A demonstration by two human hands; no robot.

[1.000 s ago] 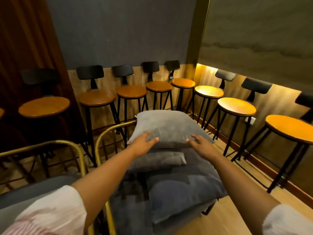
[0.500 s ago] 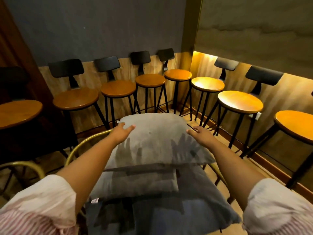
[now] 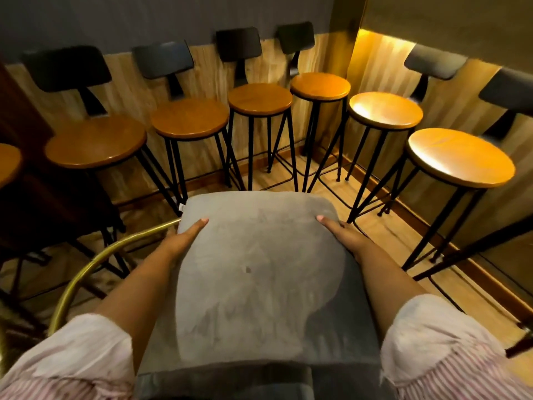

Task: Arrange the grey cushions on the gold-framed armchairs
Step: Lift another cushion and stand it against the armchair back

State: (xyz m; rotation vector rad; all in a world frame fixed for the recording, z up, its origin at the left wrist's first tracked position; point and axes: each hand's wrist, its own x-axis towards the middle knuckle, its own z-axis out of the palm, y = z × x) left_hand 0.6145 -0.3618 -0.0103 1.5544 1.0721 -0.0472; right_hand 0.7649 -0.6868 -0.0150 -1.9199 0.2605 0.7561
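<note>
Head view, looking down over both forearms. Grey cushion (image 3: pixel 253 269) fills the centre of my view, top face up, roughly level, small dimple near its middle. A white tag shows at its far left corner.

Left hand (image 3: pixel 180 241) clamps the cushion's left edge near the far corner: thumb lies flat on the top face, fingers wrap under and out of sight. Right hand (image 3: pixel 344 236) mirrors it on the right edge, thumb on top, fingers curled around the side. Both hands closed on the cushion.

Below the cushion's near edge I see more grey fabric, a second cushion (image 3: pixel 225 382) or seat pad; I cannot tell which. The top cushion overlaps it; whether it rests on it or is held just above, I cannot tell.

Gold frame (image 3: pixel 95 265) of an armchair curves up on the left, just beside the left forearm, passing close under the cushion's far left corner. Contact there unclear.

Striped pink-white sleeves (image 3: pixel 86 350) rolled at both elbows.

Far side: a row of bar stools (image 3: pixel 259 98) with round wooden seats and black legs lines the wall, turning the corner to the right. Wooden floor (image 3: pixel 383 246) lit warm on the right.
</note>
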